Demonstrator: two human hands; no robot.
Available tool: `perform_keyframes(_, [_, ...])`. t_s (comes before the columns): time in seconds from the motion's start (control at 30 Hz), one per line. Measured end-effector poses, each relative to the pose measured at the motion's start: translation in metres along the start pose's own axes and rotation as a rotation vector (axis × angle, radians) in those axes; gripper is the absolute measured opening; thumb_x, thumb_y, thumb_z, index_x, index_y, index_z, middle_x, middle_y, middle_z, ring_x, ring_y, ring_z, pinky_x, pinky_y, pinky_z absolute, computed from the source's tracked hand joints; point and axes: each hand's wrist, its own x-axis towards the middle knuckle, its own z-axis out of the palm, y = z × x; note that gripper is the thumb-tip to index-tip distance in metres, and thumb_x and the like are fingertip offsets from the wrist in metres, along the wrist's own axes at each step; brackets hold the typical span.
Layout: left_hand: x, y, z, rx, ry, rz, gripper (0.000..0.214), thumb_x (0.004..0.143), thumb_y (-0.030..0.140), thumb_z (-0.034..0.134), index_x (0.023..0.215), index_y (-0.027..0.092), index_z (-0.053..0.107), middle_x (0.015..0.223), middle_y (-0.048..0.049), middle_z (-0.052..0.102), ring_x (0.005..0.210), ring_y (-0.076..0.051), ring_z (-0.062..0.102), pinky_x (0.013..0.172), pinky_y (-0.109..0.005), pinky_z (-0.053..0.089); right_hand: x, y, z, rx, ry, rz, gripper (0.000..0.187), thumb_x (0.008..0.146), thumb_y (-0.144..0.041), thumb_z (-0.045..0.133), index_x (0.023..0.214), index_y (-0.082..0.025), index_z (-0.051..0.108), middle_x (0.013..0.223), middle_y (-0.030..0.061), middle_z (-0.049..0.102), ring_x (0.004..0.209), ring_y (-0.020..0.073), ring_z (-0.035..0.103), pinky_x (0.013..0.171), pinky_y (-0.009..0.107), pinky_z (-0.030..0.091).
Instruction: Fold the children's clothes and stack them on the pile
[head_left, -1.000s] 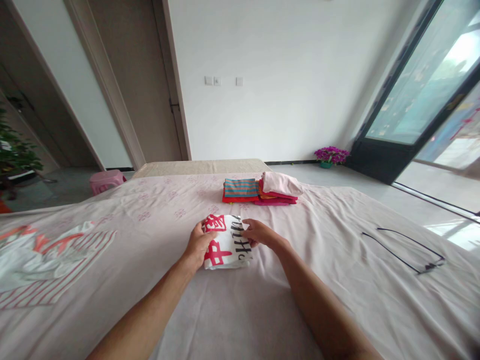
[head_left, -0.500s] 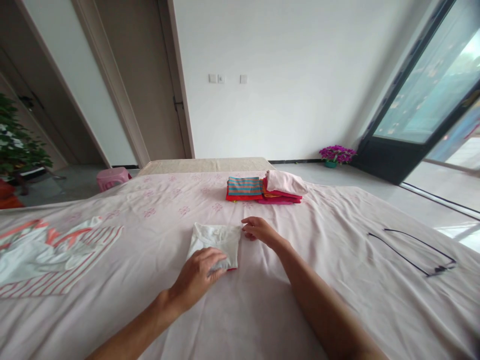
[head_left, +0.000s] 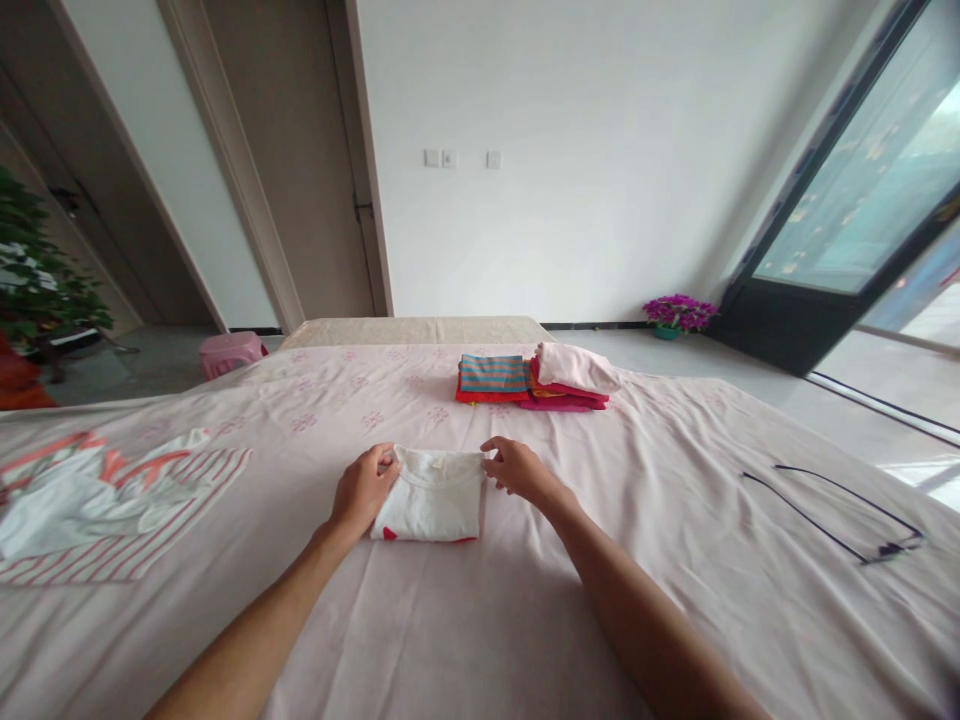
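A folded white garment point(head_left: 433, 497) with a bit of red showing at its near edge lies on the pale pink bed sheet point(head_left: 480, 620) in front of me. My left hand point(head_left: 363, 489) grips its left side, fingers curled at the top left corner. My right hand point(head_left: 517, 467) pinches the top right corner. Both hands rest on the bed.
Two stacks of folded clothes point(head_left: 534, 379) sit farther back on the bed. A white and red striped garment point(head_left: 97, 500) lies spread at the left. A thin black hanger point(head_left: 840, 510) lies at the right. A pink stool point(head_left: 232, 352) stands beyond the bed.
The garment was folded over, hiding its red and black print. My left hand moved from its near edge up to the top left corner; my right hand stayed at the right corner.
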Motion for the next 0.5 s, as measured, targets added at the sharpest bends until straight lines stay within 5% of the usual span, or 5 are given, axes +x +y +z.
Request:
perform_keyframes(0.33, [0.010, 0.000, -0.003, 0.116, 0.061, 0.026, 0.018, 0.089, 0.031, 0.051, 0.092, 0.022, 0.067, 0.100, -0.0063, 0.074, 0.089, -0.020, 0.067, 0.075, -0.027, 0.045, 0.000, -0.007, 0.015, -0.208, 0.219, -0.169, 0.019, 0.085, -0.016, 0.052, 0.089, -0.019, 0.069, 0.094, 0.0049, 0.072, 0.085, 0.0150, 0.063, 0.072, 0.022, 0.039])
perform_keyframes(0.5, [0.009, -0.008, -0.004, 0.054, 0.084, 0.017, 0.023, 0.091, 0.034, 0.050, 0.104, 0.019, 0.063, 0.104, -0.0078, 0.073, 0.089, -0.018, 0.068, 0.078, -0.026, 0.047, 0.000, -0.009, 0.014, -0.219, 0.228, -0.140, 0.021, 0.089, -0.020, 0.050, 0.101, -0.020, 0.068, 0.093, 0.0047, 0.072, 0.082, 0.0159, 0.063, 0.070, 0.023, 0.037])
